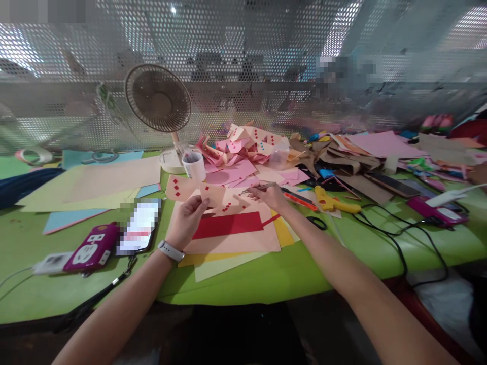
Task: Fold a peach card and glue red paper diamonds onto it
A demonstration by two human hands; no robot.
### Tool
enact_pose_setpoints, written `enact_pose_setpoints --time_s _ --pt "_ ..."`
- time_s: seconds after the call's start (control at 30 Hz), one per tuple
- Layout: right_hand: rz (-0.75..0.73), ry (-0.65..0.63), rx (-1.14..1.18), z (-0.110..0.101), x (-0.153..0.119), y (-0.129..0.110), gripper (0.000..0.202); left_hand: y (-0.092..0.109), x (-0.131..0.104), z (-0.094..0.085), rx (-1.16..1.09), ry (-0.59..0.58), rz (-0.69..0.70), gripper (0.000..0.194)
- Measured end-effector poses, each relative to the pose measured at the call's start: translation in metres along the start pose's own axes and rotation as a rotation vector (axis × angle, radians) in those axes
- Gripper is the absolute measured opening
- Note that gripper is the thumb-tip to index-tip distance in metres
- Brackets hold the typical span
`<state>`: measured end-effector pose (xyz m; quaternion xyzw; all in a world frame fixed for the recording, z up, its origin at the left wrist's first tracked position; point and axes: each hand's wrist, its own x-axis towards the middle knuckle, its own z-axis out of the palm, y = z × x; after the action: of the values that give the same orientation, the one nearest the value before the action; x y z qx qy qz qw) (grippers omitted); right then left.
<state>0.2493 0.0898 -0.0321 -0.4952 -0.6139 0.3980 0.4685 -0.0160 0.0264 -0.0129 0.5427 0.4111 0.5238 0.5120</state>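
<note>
My left hand (190, 215) pinches a cream paper piece (178, 188) marked with small red diamonds. Over the paper sheets, my right hand (268, 195) is closed on a thin metal tool (249, 191), perhaps tweezers, its tip pointing left. Several small red diamond pieces (227, 207) lie between the hands. Just below them a red paper rectangle (228, 224) rests on a pale peach sheet (236, 246), with a narrow red strip (271, 221) at its right end. Yellow and pale green sheets show under the peach one.
A fan (158, 99) and a white cup (194, 166) stand behind my left hand. Paper scraps (243, 144) are heaped at the back. A phone (139, 225) lies left; a yellow glue gun (335, 201), black scissors handle (316, 223) and cables lie right.
</note>
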Motion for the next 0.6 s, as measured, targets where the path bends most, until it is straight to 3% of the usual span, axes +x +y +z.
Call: enact_pose_setpoints --time_s 0.6 --pt "0.033 0.039 0.034 0.0014 -0.0009 0.0001 0.042 0.0022 -0.0006 0.0017 0.017 -0.004 -0.001 0.042"
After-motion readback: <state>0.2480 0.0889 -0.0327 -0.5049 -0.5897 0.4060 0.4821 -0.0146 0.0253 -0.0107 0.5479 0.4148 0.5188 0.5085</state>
